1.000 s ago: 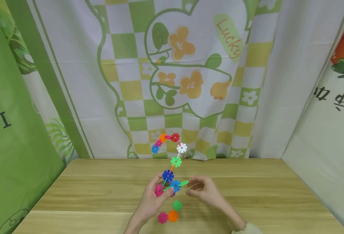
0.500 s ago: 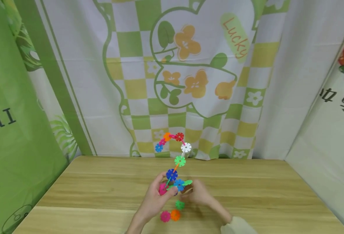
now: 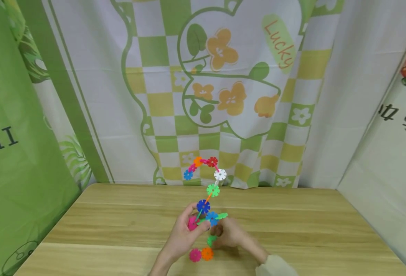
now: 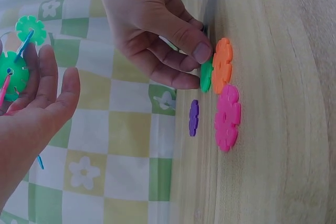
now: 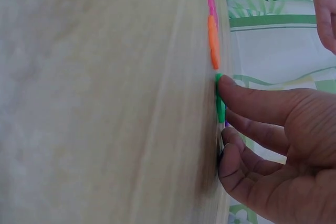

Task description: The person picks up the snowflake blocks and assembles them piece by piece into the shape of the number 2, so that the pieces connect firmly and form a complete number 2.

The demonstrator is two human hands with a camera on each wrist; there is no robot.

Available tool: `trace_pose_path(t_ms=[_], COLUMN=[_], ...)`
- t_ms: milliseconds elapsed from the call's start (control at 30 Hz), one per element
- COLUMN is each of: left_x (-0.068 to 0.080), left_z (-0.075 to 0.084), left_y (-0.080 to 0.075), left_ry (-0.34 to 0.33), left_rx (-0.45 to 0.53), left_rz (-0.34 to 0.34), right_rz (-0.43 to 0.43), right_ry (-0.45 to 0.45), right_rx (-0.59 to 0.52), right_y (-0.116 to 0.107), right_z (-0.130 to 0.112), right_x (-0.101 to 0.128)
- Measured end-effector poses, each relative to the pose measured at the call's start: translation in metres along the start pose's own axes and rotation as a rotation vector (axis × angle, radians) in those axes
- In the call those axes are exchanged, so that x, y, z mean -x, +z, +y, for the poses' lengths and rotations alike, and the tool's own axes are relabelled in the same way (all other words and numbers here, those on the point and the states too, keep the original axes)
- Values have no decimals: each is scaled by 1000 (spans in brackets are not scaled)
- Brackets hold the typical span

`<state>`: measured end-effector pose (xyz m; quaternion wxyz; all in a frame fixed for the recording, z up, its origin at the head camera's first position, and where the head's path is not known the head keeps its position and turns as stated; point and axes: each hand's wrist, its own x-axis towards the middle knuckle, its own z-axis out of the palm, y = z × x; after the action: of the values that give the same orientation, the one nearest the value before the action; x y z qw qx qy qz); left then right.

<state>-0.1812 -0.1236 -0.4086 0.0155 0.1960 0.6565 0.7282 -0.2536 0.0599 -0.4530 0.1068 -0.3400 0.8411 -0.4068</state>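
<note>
While the green disc (image 3: 211, 240) lies on the wooden table (image 3: 292, 230) just behind an orange disc (image 3: 207, 253) and a pink disc (image 3: 195, 255), the right hand (image 3: 228, 234) pinches it between thumb and fingertips. Beside it, the left hand (image 3: 185, 234) grips the base of a chain of coloured discs (image 3: 208, 191) that rises toward the checked curtain (image 3: 223, 96).

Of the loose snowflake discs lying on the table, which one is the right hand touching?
The green disc: the right hand has its fingertips on it. The orange disc, pink disc and purple disc lie untouched.
</note>
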Motion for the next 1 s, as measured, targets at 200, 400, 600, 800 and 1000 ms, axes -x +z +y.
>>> trace_pose_path(t_ms=[200,400,600,800,1000], left_x=[1,0,0,1,1], left_z=[0,-2,-3,-3,-2], left_y=[0,0,0,0,1], left_ry=[1,4,-1,-11,-22], left_rx=[-19,-15,-26,-56,-56], left_rz=[14,17,18,11,7], right_rz=[5,10,37,79,198], right_ry=[-5,15,-41,-43,-56], right_rx=[46,41,-15,-128,-184], right_y=[2,3,-1,-8,-21], right_z=[-2,-5,-7,-8,-14], right_x=[-1,1,10,21,32])
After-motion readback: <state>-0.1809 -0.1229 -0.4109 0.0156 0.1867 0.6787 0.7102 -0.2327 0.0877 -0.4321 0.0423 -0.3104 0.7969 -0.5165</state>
